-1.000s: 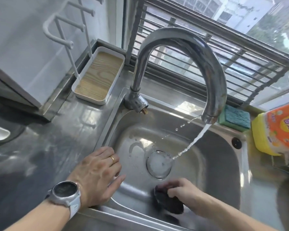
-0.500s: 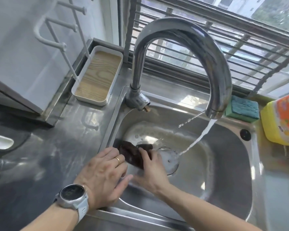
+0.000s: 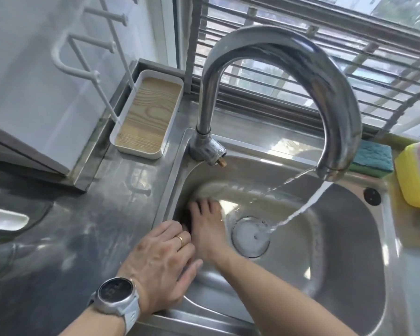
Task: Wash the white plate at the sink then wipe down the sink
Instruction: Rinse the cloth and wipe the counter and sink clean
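The steel sink (image 3: 344, 275) fills the middle of the view, with water running from the curved faucet (image 3: 301, 59) onto the drain (image 3: 250, 236). My right hand (image 3: 207, 226) presses a dark cloth (image 3: 186, 218) flat against the sink's left inner wall; only a sliver of the cloth shows beside my fingers. My left hand (image 3: 160, 265), with a ring and a wristwatch, rests flat and empty on the sink's left rim. A white plate edge (image 3: 5, 220) shows at the far left on the counter.
A white tray with a wood-grain base (image 3: 147, 120) and a white rack stand on the steel counter (image 3: 83, 226) behind left. A green-blue sponge (image 3: 371, 157) and a yellow detergent bottle (image 3: 415, 175) sit behind right of the sink, below the barred window.
My right hand has swept the dark cloth from the sink's near bottom to its left wall and further back along it. My left hand has stayed on the rim.
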`<state>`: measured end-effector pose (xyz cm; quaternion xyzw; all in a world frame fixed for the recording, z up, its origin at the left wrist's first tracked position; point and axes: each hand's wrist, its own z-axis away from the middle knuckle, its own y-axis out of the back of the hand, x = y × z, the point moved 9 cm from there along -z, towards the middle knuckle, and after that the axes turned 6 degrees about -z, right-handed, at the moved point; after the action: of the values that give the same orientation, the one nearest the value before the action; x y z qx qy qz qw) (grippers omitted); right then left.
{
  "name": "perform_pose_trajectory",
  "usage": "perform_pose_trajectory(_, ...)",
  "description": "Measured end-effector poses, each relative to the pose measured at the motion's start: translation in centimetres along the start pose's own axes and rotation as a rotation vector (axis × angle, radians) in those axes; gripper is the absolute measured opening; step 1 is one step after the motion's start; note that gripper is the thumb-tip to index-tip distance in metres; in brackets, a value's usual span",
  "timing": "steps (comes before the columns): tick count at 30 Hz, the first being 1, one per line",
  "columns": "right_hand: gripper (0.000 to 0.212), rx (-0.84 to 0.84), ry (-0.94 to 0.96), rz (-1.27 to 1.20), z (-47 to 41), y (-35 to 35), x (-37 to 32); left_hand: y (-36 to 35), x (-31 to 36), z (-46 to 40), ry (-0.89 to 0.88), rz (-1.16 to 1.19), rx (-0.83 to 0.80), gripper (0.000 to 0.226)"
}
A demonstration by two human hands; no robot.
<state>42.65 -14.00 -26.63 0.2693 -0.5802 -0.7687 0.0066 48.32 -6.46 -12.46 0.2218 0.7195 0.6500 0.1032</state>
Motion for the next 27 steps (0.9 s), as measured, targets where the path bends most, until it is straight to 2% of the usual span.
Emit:
perform_pose_trajectory(4, 0.032, -0.285, 0.369, 0.051, 6.5, -4.0, -1.3, -0.1, 0.1, -0.1, -0.009, -0.011, -0.001, 0.026)
perform_pose_trajectory(6, 0.033, -0.378, 0.399, -0.064, 8.7, -2.2, 0.6, -0.3, 0.1, 0.0, -0.007, -0.021, -0.009, 0.027)
perform_pose_trajectory(8, 0.034, -0.533, 0.280, -0.161, 10.4, 0.2, 3.2, -0.4, 0.0, 0.0, -0.009, -0.019, -0.017, 0.029)
perform_pose_trajectory(10, 0.022, -0.661, 0.027, -0.271, 12.6, 1.8, 7.0, -0.3, 0.0, 0.0, -0.011, -0.026, -0.012, 0.029)
perform_pose_trajectory(12, 0.009, -0.704, -0.220, -0.313, 15.3, 3.3, 10.5, -0.2, 0.0, -0.2, -0.010, -0.029, -0.014, 0.029)
perform_pose_trajectory(15, 0.047, -0.700, -0.389, -0.240, 18.0, 4.8, 14.0, -0.2, -0.1, -0.3, -0.012, -0.027, -0.025, 0.029)
perform_pose_trajectory(16, 0.052, -0.713, -0.422, -0.218, 18.5, 4.9, 14.5, -0.2, -0.1, -0.3, -0.015, -0.029, -0.029, 0.029)
perform_pose_trajectory(18, 0.042, -0.712, -0.468, -0.158, 18.7, 4.8, 15.3, -0.4, 0.0, -0.3, -0.014, -0.041, -0.030, 0.029)
perform_pose_trajectory(20, 0.030, -0.676, -0.532, -0.207, 18.0, 4.3, 15.6, -0.4, 0.1, -0.3, -0.014, -0.050, -0.035, 0.029)
perform_pose_trajectory(21, 0.028, -0.631, -0.611, -0.338, 17.3, 4.3, 15.8, -0.4, 0.1, -0.3, -0.015, -0.059, -0.038, 0.029)
perform_pose_trajectory(24, 0.021, -0.413, -0.888, -0.942, 14.1, 5.8, 15.4, -0.7, 0.0, -0.5, 0.001, -0.108, -0.075, 0.027)
perform_pose_trajectory(27, 0.024, -0.292, -0.961, -1.374, 10.7, 8.4, 13.3, -1.1, 0.2, -0.4, 0.027, -0.159, -0.140, 0.028)
